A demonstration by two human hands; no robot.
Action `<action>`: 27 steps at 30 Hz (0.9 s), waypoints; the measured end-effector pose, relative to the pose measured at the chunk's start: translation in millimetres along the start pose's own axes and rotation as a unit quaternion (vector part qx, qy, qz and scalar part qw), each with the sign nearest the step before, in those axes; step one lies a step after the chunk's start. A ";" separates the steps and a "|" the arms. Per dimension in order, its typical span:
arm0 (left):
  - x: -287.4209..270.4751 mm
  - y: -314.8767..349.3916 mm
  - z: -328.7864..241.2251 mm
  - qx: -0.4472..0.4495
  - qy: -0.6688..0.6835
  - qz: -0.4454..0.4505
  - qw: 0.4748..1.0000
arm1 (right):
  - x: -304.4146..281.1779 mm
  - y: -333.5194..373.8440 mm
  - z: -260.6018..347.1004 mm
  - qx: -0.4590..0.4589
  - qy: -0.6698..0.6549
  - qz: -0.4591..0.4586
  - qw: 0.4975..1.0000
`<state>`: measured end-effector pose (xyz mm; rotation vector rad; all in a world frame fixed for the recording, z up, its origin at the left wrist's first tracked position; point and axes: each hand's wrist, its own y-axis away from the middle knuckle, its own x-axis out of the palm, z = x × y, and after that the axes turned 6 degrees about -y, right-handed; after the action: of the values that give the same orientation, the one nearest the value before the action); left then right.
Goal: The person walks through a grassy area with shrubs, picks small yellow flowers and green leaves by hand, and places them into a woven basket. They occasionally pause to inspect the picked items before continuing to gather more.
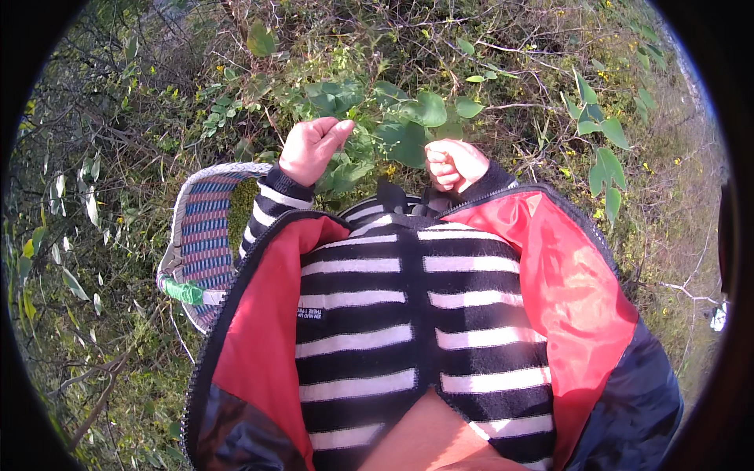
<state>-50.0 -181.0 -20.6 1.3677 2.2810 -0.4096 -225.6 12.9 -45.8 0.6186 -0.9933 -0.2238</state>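
Observation:
My left hand (314, 147) is closed, its thumb pressed to the fingers in front of a leafy plant; whatever lies in the pinch is too small to make out. A little way to the right, my right hand (455, 163) is curled into a fist with its inside hidden. Broad green leaves (404, 141) fill the space between and just beyond both hands. Beside my left forearm stands a woven basket (212, 243) in blue and pink strips with a pale rim and a green-wrapped part. Yellow-green plant matter (243, 206) shows inside it, partly covered by my sleeve.
Thin bare twigs (518, 106) and dry brush spread beyond the hands. More broad leaves (605, 177) hang on the right. At the lower left a brown branch (102, 392) lies over low greenery. My open jacket (565, 275) with red lining spreads at both sides.

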 end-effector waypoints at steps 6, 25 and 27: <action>-10.6 6.4 11.3 -0.115 0.238 -0.054 0.963 | -31.2 0.5 2.0 -0.064 -0.149 0.028 0.986; -2.7 15.6 -1.2 -0.107 0.179 -0.026 0.978 | -28.4 -62.6 11.0 -0.150 0.053 0.001 0.987; -1.1 15.5 -1.8 -0.105 0.157 -0.013 0.982 | -19.3 -71.1 11.5 -0.115 0.116 -0.015 0.986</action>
<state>-36.2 -173.8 -18.9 1.3751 2.5089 0.0476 -238.6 -40.3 -96.3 0.4362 -0.7218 -0.2825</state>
